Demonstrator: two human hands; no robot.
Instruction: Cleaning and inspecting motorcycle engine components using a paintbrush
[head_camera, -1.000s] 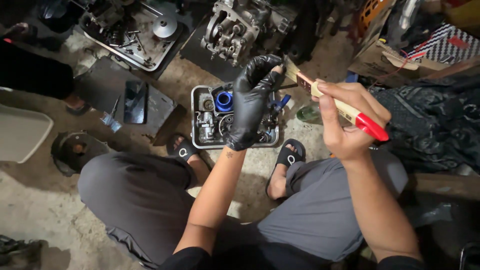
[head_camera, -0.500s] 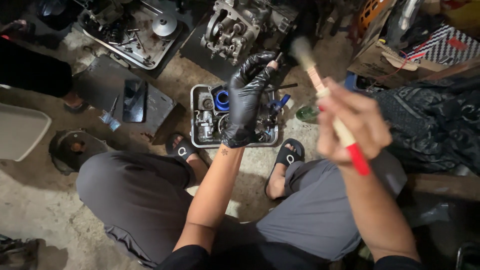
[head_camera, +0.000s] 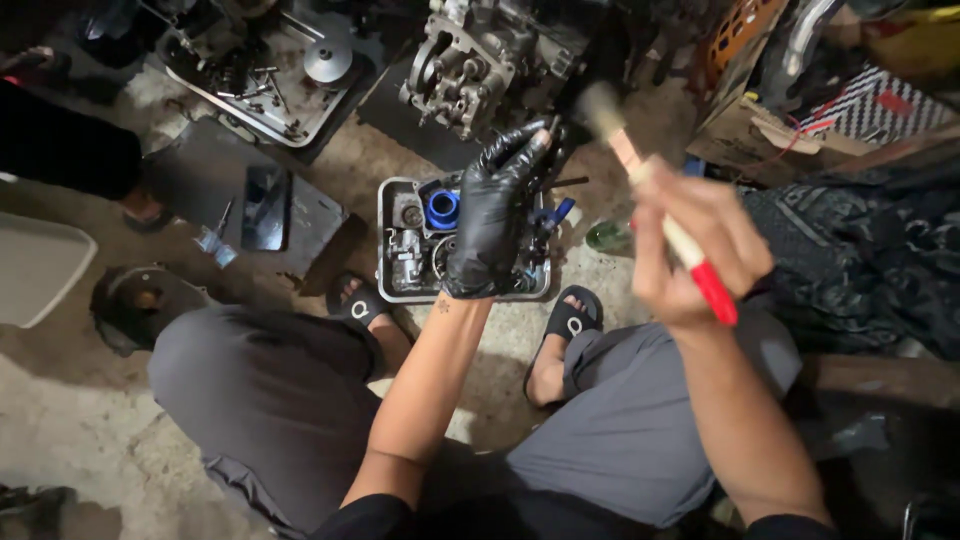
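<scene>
Head view, looking down between my knees at a dirt floor. My left hand (head_camera: 492, 215), in a black glove, is raised above the metal parts tray (head_camera: 384, 240), fingers curled around a small dark part (head_camera: 553, 150) pinched near the fingertips. The part is too dark and too small for me to identify. The grip is closed on it, thumb against the fingers.

My right hand (head_camera: 695, 245), bare, is wrapped in a full fist around a paintbrush (head_camera: 655, 205) with a pale wooden handle and a red end. The red end sticks out below the fist; the bristles point up and left, toward the gloved hand, and are blurred. The brush tip sits just beside the held part; I cannot tell whether they touch.

The tray lies on the floor between my sandalled feet, left sandal (head_camera: 358, 305) and right sandal (head_camera: 572, 318). It holds a blue ring-shaped part (head_camera: 442, 208) and several grey metal pieces. A green bottle (head_camera: 606, 236) lies just right of the tray.

Beyond the tray, an engine cylinder head (head_camera: 470, 70) stands on a dark mat. Upper left, a second tray (head_camera: 262, 112) holds bolts and a round silver disc (head_camera: 328, 60). A cardboard box (head_camera: 770, 135) sits at upper right.
</scene>
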